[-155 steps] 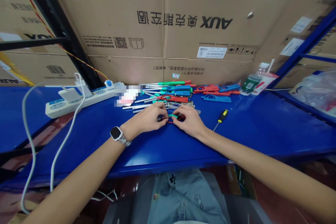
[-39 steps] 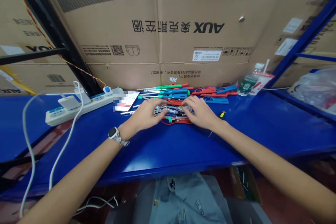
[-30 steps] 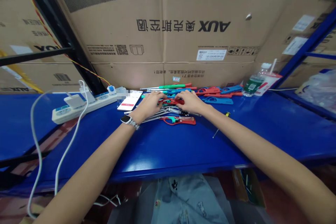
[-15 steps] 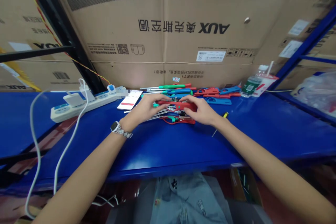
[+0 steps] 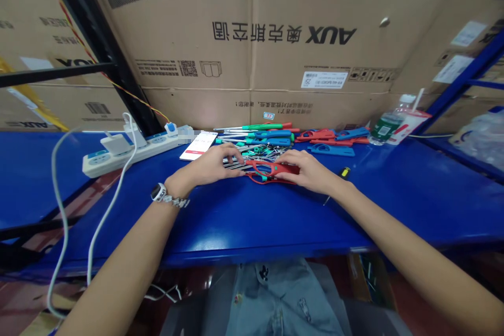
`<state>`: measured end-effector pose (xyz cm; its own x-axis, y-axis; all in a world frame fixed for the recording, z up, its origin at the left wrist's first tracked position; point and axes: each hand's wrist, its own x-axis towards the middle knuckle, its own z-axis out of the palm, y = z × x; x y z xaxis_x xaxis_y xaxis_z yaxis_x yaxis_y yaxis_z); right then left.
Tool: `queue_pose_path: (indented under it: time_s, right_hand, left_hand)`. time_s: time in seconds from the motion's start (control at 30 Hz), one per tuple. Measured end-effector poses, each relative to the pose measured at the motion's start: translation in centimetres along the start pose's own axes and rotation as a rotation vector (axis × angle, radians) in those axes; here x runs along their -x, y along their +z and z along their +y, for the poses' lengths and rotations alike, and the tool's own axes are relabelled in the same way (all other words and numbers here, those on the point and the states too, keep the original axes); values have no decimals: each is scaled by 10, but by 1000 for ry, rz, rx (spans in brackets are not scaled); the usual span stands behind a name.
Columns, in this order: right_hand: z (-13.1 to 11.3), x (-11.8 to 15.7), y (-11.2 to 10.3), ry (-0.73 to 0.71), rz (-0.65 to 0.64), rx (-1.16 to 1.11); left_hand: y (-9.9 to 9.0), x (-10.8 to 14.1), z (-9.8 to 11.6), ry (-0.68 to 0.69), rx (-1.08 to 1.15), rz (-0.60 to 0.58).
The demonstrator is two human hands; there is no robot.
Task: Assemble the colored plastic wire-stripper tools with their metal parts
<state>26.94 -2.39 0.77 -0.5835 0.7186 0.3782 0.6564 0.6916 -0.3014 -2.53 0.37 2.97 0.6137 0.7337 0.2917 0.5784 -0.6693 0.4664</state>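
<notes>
My right hand (image 5: pixel 309 170) grips a red lighter casing (image 5: pixel 284 168) with a trigger loop, thumb below and fingers above. Just under it lies another red lighter casing (image 5: pixel 260 179) with a small green part inside. At the left end of the held casing is my left hand (image 5: pixel 220 164), thumb and fingers apart; whether a fingertip touches the casing is hard to tell. Thin metal rods (image 5: pixel 232 165) show between its thumb and fingers. Behind both hands lie long lighters (image 5: pixel 271 136) with blue, green and red handles, and small loose parts (image 5: pixel 271 152).
Red casings (image 5: pixel 321 135) and blue casings (image 5: pixel 334 150) are piled right of centre. A screwdriver (image 5: pixel 345 172) lies by my right wrist. A phone (image 5: pixel 199 145) and power strip (image 5: pixel 153 143) are left; a bottle (image 5: pixel 386 128) and cup (image 5: pixel 409 126) stand right, before a cardboard box (image 5: pixel 244 73).
The held red casing has come down and turned, so its trigger loop now shows. My left fingers have spread and shifted towards its left end. The view has moved slightly.
</notes>
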Motion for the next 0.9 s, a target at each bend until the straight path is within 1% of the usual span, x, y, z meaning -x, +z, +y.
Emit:
queue_pose_path:
  time_s: [0.1, 0.17, 0.23, 0.33, 0.4, 0.5, 0.57, 0.9]
  right_hand:
    - [2, 0, 1, -7, -67, -27]
    - [1, -2, 2, 0, -86, -19]
    - [-1, -2, 4, -4, -79, -7]
    - [-3, -1, 7, 12, -39, -9]
    - [-3, 0, 8, 34, -34, -22]
    - [-3, 3, 9, 40, -58, -45]
    - [-4, 4, 10, 39, -69, -55]
    - [-3, 4, 11, 85, -87, -111]
  left_hand:
    - [-2, 3, -9, -20, -89, -108]
    - [1, 2, -11, -43, -100, -145]
    - [6, 1, -11, -89, -83, -155]
    - [11, -1, -10, -133, -13, -123]
    - [11, -2, -9, -131, 12, -133]
    - [10, -3, -7, -128, -1, -209]
    - [10, -3, -6, -118, 15, -237]
    - [14, -2, -10, -55, 91, -226]
